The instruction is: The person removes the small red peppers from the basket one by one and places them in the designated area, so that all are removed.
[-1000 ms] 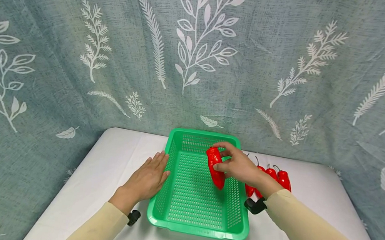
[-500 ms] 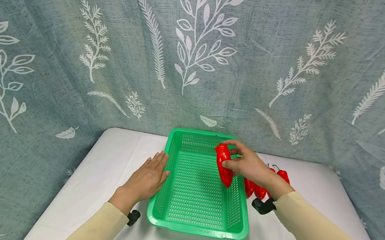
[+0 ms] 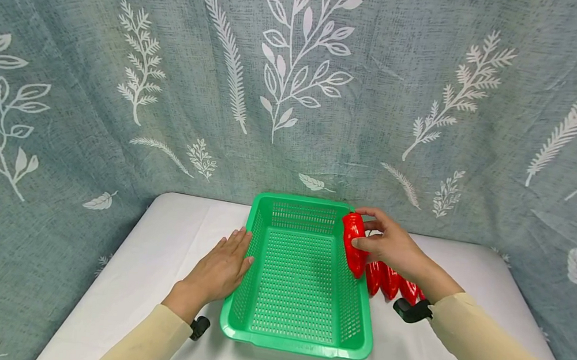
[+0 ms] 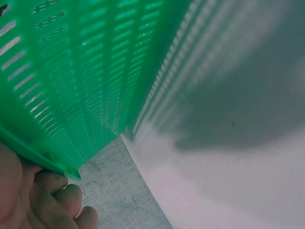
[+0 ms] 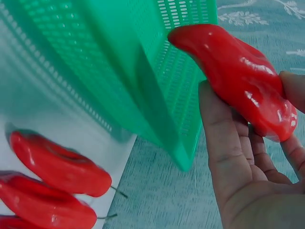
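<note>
A long glossy red pepper [image 3: 353, 245] is pinched between the thumb and fingers of my right hand [image 3: 391, 248]. It hangs over the right side of a green plastic basket [image 3: 293, 345], its tip pointing down toward me. In the right wrist view the held pepper [image 5: 238, 76] overlaps the basket's rim. My left hand [image 3: 223, 263] lies flat with straight fingers along the basket's left rim. The left wrist view shows curved fingertips [image 4: 66, 195] under that rim. Several more red peppers [image 3: 388, 281] lie in a row right of the basket, partly hidden behind my right hand.
The basket stands on a white table [image 3: 186, 216] and its slotted floor is bare. A grey-green curtain [image 3: 297, 88] with white leaf patterns rises behind the table and at both sides. Each wrist carries a small black camera [image 3: 411, 310].
My right hand has moved right with the red pepper, from above the basket's inside to its right rim. The left hand and the basket have stayed in place.
</note>
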